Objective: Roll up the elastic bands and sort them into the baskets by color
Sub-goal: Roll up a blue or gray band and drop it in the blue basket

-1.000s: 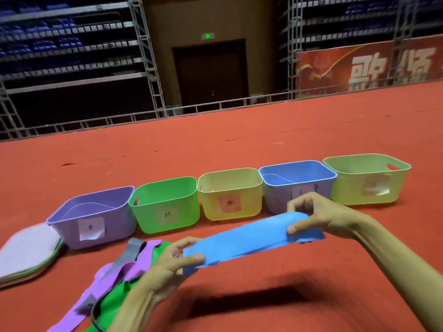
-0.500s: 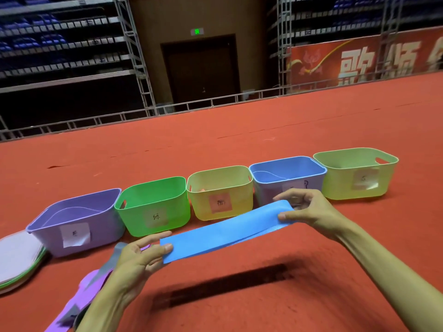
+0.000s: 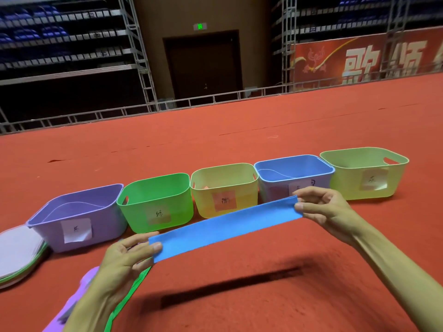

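A blue elastic band (image 3: 225,227) is stretched flat in the air in front of the baskets. My left hand (image 3: 124,257) pinches its lower left end and my right hand (image 3: 323,212) pinches its upper right end. On the red carpet behind stand a purple basket (image 3: 79,219), a green basket (image 3: 155,202), a yellow basket (image 3: 225,188), a blue basket (image 3: 294,173) and a pale green basket (image 3: 364,171), each with a paper label. A purple band (image 3: 79,298) and a green band (image 3: 127,298) lie under my left forearm.
A stack of flat round pieces (image 3: 19,252) lies at the far left beside the purple basket. The red carpet (image 3: 239,295) is bare in front of the baskets. A metal rail (image 3: 215,98) and scaffolding run along the far edge.
The blue band has been pulled out longer and flatter between my hands. My left hand has moved left and down; the view has shifted slightly.
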A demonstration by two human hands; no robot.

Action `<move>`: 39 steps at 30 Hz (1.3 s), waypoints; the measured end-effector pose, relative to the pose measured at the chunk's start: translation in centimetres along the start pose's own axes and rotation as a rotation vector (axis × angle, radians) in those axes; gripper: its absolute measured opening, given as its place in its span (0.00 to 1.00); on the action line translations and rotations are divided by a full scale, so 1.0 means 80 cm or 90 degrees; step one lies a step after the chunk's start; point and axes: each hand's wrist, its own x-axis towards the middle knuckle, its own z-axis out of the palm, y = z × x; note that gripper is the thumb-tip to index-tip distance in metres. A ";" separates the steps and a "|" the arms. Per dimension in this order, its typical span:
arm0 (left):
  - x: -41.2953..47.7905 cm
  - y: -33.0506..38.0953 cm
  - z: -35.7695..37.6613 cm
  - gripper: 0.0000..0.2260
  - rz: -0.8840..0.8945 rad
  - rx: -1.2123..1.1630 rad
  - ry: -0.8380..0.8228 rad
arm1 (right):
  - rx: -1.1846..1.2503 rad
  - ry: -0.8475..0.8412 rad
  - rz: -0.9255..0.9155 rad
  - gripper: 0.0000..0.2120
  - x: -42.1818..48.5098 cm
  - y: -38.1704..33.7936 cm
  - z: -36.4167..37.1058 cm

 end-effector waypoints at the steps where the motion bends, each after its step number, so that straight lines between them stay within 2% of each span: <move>1: 0.001 -0.004 0.000 0.25 -0.002 0.010 0.003 | -0.009 0.012 -0.010 0.30 0.002 0.000 0.003; 2: 0.000 -0.009 0.003 0.23 -0.004 0.025 0.006 | -0.022 0.013 -0.026 0.29 0.004 -0.001 0.008; 4: 0.000 -0.023 0.010 0.20 0.010 0.107 0.020 | -0.070 -0.004 -0.068 0.19 0.003 -0.009 0.025; 6: 0.005 -0.035 0.020 0.17 0.045 0.274 0.012 | -0.148 -0.026 -0.123 0.11 0.002 -0.022 0.050; 8: 0.007 -0.033 0.039 0.20 0.081 0.420 -0.042 | -0.214 -0.073 -0.160 0.09 0.003 -0.034 0.078; 10: 0.005 -0.014 0.074 0.22 0.182 0.466 -0.084 | -0.278 -0.128 -0.205 0.08 0.006 -0.045 0.108; 12: -0.004 0.021 0.120 0.19 0.292 0.385 -0.123 | -0.329 -0.159 -0.256 0.08 0.010 -0.052 0.134; 14: -0.011 0.059 0.158 0.13 0.327 0.275 -0.144 | -0.337 -0.169 -0.289 0.08 0.014 -0.061 0.154; 16: -0.013 0.086 0.181 0.06 0.347 0.234 -0.125 | -0.308 -0.178 -0.294 0.08 0.015 -0.070 0.166; 18: -0.011 0.099 0.187 0.09 0.360 0.218 -0.109 | -0.284 -0.173 -0.306 0.08 0.017 -0.077 0.171; 20: -0.009 0.107 0.188 0.13 0.351 0.196 -0.098 | -0.274 -0.164 -0.319 0.08 0.017 -0.083 0.173; 23: -0.009 0.112 0.190 0.13 0.322 0.140 -0.099 | -0.260 -0.163 -0.325 0.09 0.014 -0.092 0.175; 29: -0.016 0.123 0.193 0.13 0.277 0.083 -0.086 | -0.232 -0.131 -0.249 0.09 0.012 -0.079 0.177; 35: -0.019 0.126 0.192 0.14 0.253 0.068 -0.098 | -0.099 -0.071 -0.195 0.06 0.003 -0.070 0.189; 39: -0.019 0.129 0.189 0.13 0.235 0.056 -0.098 | -0.096 -0.053 -0.186 0.12 -0.001 -0.072 0.192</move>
